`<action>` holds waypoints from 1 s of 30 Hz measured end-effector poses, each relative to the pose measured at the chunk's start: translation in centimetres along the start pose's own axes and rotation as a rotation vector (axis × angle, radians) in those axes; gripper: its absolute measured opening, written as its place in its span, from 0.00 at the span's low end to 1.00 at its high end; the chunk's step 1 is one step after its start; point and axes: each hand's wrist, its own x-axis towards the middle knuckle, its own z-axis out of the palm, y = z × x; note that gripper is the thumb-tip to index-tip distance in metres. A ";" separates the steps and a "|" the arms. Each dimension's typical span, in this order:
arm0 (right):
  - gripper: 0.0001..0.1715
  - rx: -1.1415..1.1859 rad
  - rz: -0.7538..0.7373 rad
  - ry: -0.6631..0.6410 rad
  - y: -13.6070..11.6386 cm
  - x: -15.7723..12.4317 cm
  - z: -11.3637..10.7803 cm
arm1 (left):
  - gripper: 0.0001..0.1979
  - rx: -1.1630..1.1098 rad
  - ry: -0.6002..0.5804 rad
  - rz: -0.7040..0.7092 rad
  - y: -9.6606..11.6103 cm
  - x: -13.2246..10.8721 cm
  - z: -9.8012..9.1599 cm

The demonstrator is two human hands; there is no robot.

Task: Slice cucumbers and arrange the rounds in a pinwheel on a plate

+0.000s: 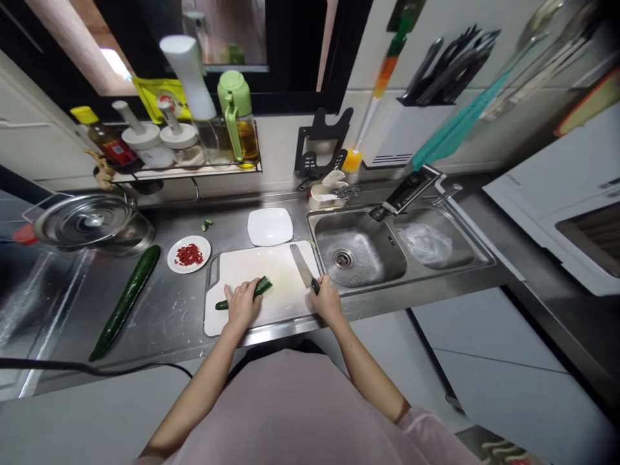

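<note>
My left hand [243, 302] is closed over a cut piece of cucumber [263, 285] on the white cutting board [285, 303]. One end of the cucumber shows a flat cut face; its middle is hidden under my fingers. At the board's right side my right hand [326, 298] grips the black handle of a kitchen knife [301, 265]. Its blade points away from me and lies over the board, apart from the cucumber. Behind the board is a white square plate [270, 227]. Left of it, a round plate [174, 259] holds small chopped red pieces.
A whole cucumber [126, 300] lies on the counter at left, near a lidded steel pot [94, 223]. Cucumber scraps [206, 225] lie behind the round plate. The double sink [358, 248] adjoins the board's right, with a plastic bag [426, 244] in its far basin. Bottles fill a wall rack [188, 173].
</note>
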 end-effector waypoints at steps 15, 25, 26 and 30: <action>0.18 -0.211 -0.078 -0.153 -2.3 -1.3 -0.3 | 0.25 -0.041 0.085 0.128 -0.3 0.2 1.2; 0.15 -0.316 -0.118 -0.189 -3.5 -0.7 -1.0 | 0.18 -0.144 0.301 0.248 -0.8 0.9 2.3; 0.15 -0.323 -0.126 -0.194 -3.5 -0.6 -1.1 | 0.18 -0.132 0.306 0.237 -0.7 1.0 2.4; 0.17 -0.328 -0.145 -0.214 -3.6 -0.2 -1.0 | 0.18 -0.074 0.305 0.198 -0.3 1.2 2.4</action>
